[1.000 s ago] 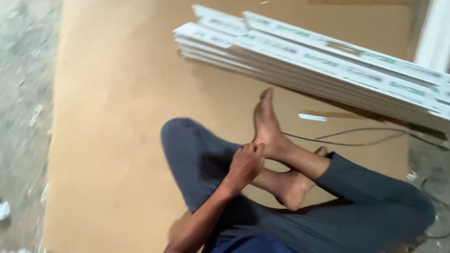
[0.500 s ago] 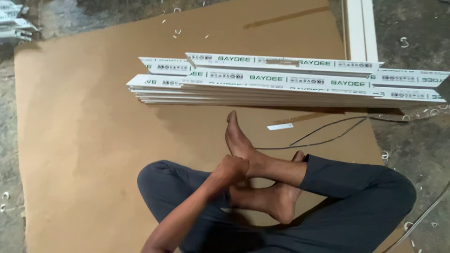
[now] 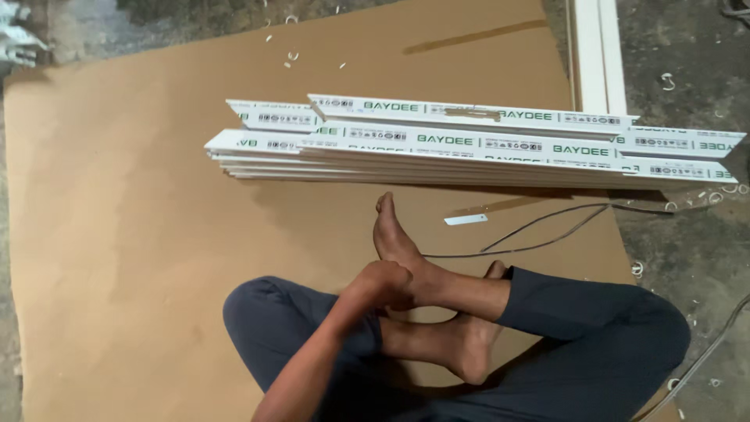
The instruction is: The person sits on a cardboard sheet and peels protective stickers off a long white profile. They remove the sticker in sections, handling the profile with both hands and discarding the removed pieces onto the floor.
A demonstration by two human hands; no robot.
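- Navy trouser legs (image 3: pixel 594 312) are crossed at the frame centre. The left hand (image 3: pixel 387 283) rests on the upper foot (image 3: pixel 394 234) near the ankle, fingers curled closed around it.
- Right hand: out of view; finger state cannot be told.
- Step in hand, as judged: seated pause, no workpiece gripped.
- A thin black cable (image 3: pixel 531 234) and a small white offcut (image 3: pixel 466 220) lie at 1 o'clock from the foot.
- A stack of white profile strips (image 3: pixel 469 152) lies crosswise at 12 o'clock, apart from the toes.
- Reaching the stack calls for releasing the foot and leaning forward.
- A brown board (image 3: pixel 141 234) underlies everything.
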